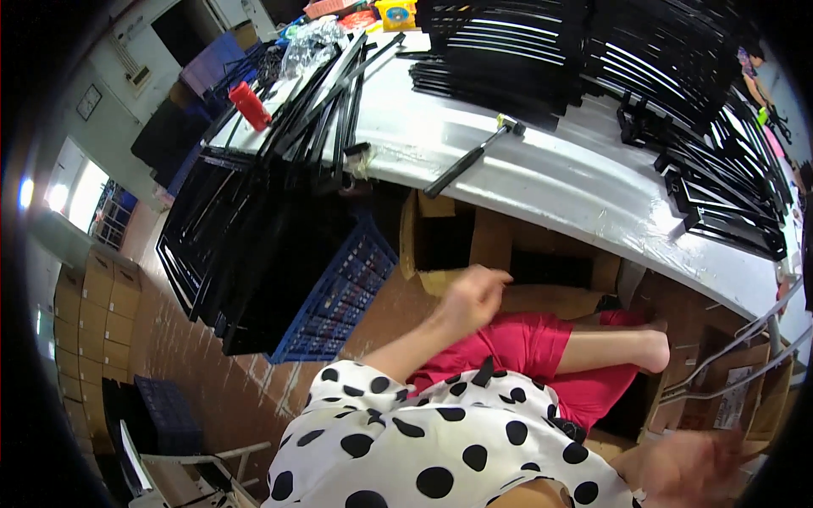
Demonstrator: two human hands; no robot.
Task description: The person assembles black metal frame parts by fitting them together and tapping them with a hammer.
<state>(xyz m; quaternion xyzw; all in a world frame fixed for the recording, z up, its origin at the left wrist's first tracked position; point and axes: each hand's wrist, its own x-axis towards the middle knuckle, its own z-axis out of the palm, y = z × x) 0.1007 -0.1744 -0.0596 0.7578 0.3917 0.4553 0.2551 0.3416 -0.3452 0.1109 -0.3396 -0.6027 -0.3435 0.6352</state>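
We see the left hand (471, 295), fingers loosely curled and holding nothing, just beside the open brown cardboard box (461, 241) under the table (542, 173). The right hand (690, 466), near right, is blurred; we cannot tell its grip. The 1 hammer (474, 158) overhanging the table edge could drop if knocked.
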